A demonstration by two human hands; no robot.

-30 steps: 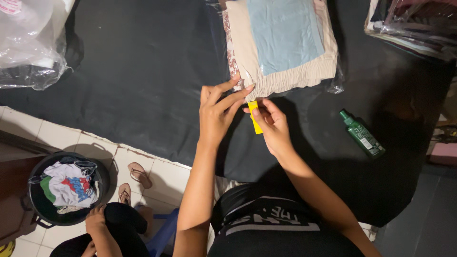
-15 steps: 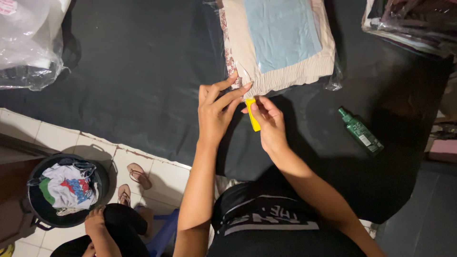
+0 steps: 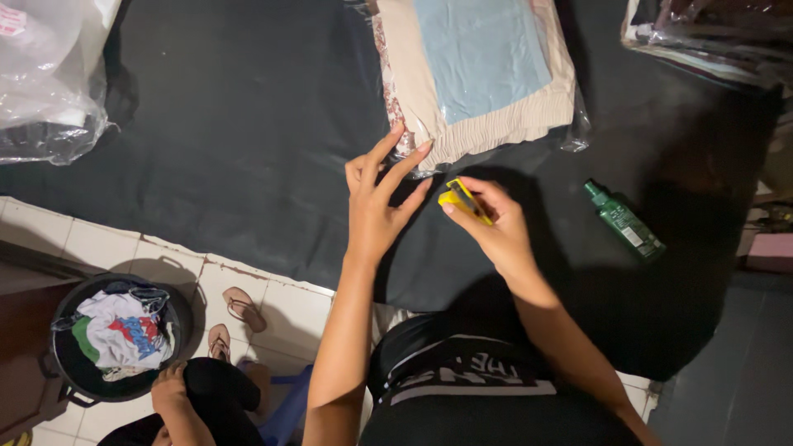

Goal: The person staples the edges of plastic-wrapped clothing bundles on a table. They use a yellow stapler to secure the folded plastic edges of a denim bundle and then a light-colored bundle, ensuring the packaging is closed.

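Observation:
My right hand (image 3: 489, 225) grips a small yellow cutter (image 3: 465, 201) just below the near edge of a clear plastic bag of folded beige and light blue cloth (image 3: 479, 74). My left hand (image 3: 378, 202) is spread, with its fingertips touching the bag's near left corner. Both hands are over a black cloth-covered table (image 3: 248, 140).
A green bottle (image 3: 624, 221) lies on the table to the right. More plastic-wrapped bundles sit at the far left (image 3: 45, 74) and far right (image 3: 710, 33). Below left, on the tiled floor, a black basin of clothes (image 3: 116, 334), sandals (image 3: 235, 318) and another person's hand (image 3: 169, 386).
My right hand has drawn the yellow cutter away from the bag's edge, to the right and toward me. My left hand keeps its fingers on the bag's corner.

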